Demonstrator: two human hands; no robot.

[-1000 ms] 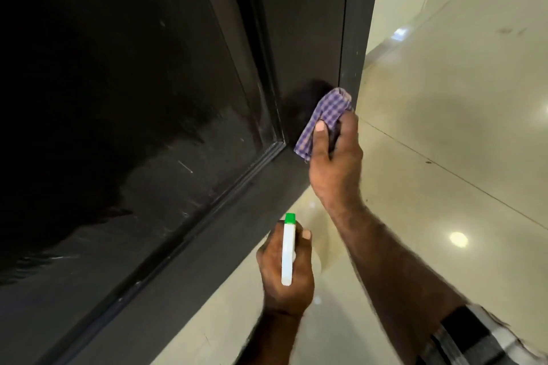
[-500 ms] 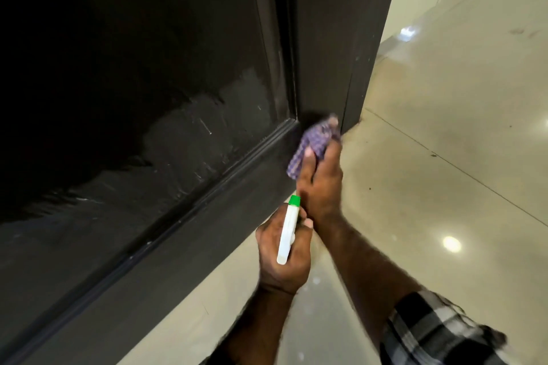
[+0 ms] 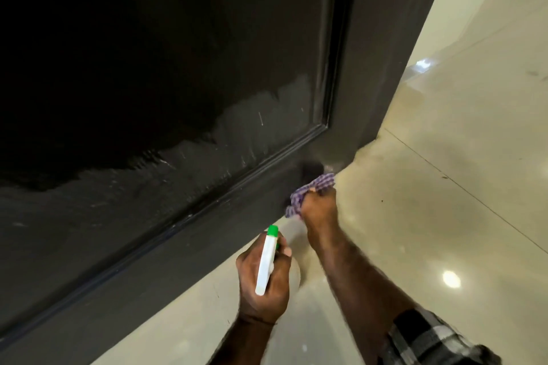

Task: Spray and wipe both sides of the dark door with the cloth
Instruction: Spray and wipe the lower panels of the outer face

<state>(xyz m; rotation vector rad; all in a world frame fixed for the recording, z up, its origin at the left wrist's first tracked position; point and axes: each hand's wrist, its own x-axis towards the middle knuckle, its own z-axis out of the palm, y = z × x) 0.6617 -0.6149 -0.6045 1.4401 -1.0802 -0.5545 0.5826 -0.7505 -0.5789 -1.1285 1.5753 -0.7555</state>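
Note:
The dark door point(image 3: 178, 83) fills the left and centre, its recessed panel streaked with wet wipe marks above the bottom rail. My right hand point(image 3: 320, 207) grips a bunched purple checked cloth point(image 3: 311, 190) and presses it against the door's bottom rail near the lower right corner, close to the floor. My left hand point(image 3: 264, 284) holds a white spray bottle with a green nozzle point(image 3: 267, 258), lower and nearer to me, pointing up toward the door and apart from it.
Glossy cream floor tiles point(image 3: 444, 172) spread to the right and below, with ceiling-light reflections. A pale wall with a skirting point(image 3: 474, 32) runs along the upper right, beyond the door's edge.
My right hand has wiped the cloth downward from the door's right stile to the bottom rail near the floor. The left hand with the bottle has stayed about where it was.

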